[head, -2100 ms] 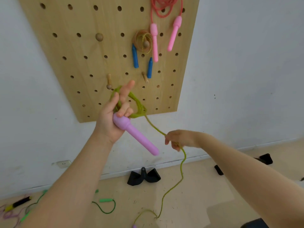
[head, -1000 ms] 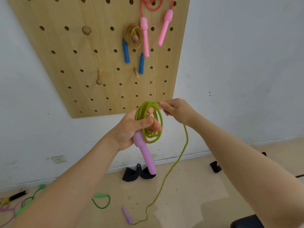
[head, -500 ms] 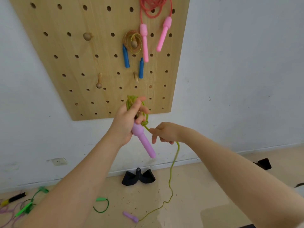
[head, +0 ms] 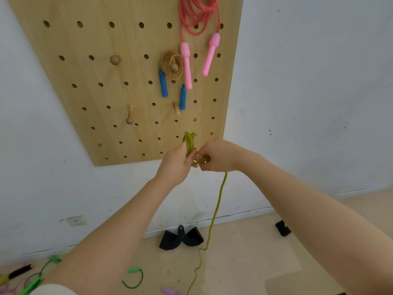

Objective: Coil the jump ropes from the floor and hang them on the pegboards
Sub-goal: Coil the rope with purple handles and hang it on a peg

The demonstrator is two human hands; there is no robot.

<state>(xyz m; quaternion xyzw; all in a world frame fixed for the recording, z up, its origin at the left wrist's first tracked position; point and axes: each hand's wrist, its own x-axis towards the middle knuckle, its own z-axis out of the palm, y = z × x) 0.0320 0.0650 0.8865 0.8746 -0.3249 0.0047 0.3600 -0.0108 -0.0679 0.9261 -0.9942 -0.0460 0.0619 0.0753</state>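
Left hand [head: 175, 162]: curled round the gathered loops of the olive-green jump rope [head: 189, 142], pinning the coil so it cannot spring open.
Right hand [head: 214, 156]: touching the left, pinching the strand to lay on another loop.
Rope tail: hangs to the floor [head: 244, 262], purple handle [head: 170, 291] down there, so coiling looks unfinished.
Pegboard [head: 95, 81]: free wooden peg [head: 130, 114] nearby, a likely hanging spot.

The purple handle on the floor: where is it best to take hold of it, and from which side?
Take the purple handle around its middle, from above: it lies flat on the floor, only partly in view, with the green rope running up to both hands.
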